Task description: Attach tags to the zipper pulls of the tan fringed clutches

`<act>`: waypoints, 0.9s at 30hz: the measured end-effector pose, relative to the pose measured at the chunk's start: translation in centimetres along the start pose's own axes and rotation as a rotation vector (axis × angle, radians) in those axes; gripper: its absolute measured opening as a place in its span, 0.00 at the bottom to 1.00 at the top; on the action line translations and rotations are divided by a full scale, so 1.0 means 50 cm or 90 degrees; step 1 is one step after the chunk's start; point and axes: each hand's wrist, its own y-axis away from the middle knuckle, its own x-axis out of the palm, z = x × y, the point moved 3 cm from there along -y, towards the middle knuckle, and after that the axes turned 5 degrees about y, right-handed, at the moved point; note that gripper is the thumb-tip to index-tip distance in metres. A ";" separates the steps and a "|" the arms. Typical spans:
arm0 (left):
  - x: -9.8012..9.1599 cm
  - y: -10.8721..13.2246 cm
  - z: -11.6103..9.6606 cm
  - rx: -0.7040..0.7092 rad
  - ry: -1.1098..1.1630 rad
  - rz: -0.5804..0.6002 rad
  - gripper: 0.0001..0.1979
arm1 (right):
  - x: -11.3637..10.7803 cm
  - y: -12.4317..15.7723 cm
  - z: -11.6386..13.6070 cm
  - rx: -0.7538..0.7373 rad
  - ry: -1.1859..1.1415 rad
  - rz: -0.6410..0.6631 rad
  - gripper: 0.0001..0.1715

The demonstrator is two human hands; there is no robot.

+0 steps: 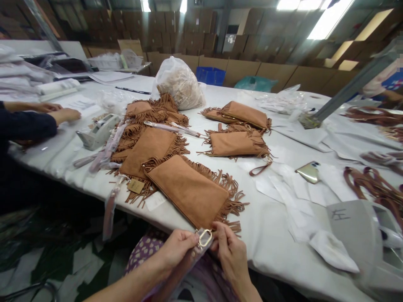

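A brown fringed suede pouch lies at the table's front edge, its near corner pointing at me. My left hand pinches a brown strap in clear plastic close to its gold-coloured clasp. On the clasp's other side, the fingers of my right hand are closed at the pouch's corner; what exactly they pinch is hidden. The clasp sits between both hands, against that corner. Another fringed pouch with a gold tag lies partly under the first one.
More fringed pouches lie farther back. A tape dispenser stands at left, and a larger grey one at right near a phone and brown straps. A co-worker's hands are at far left. A metal post rises at right.
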 end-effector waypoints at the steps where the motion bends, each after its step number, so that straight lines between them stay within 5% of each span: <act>1: -0.003 0.001 -0.003 0.018 -0.037 -0.032 0.25 | -0.003 0.002 -0.006 0.048 -0.025 -0.013 0.30; 4: -0.005 0.009 -0.018 0.087 -0.203 -0.087 0.25 | 0.003 0.015 -0.015 0.146 -0.060 0.058 0.35; 8: 0.004 0.017 -0.038 0.178 -0.372 -0.127 0.21 | 0.020 0.041 -0.008 0.162 -0.086 0.177 0.29; 13: 0.004 0.010 -0.040 0.148 -0.310 -0.090 0.20 | 0.014 0.041 0.001 0.140 -0.128 0.085 0.37; 21: 0.005 -0.007 -0.037 0.124 -0.286 -0.098 0.20 | 0.002 0.016 0.026 0.018 -0.040 0.066 0.18; 27: 0.005 -0.007 -0.020 0.095 -0.175 -0.106 0.23 | 0.018 0.035 -0.021 0.226 -0.200 0.113 0.30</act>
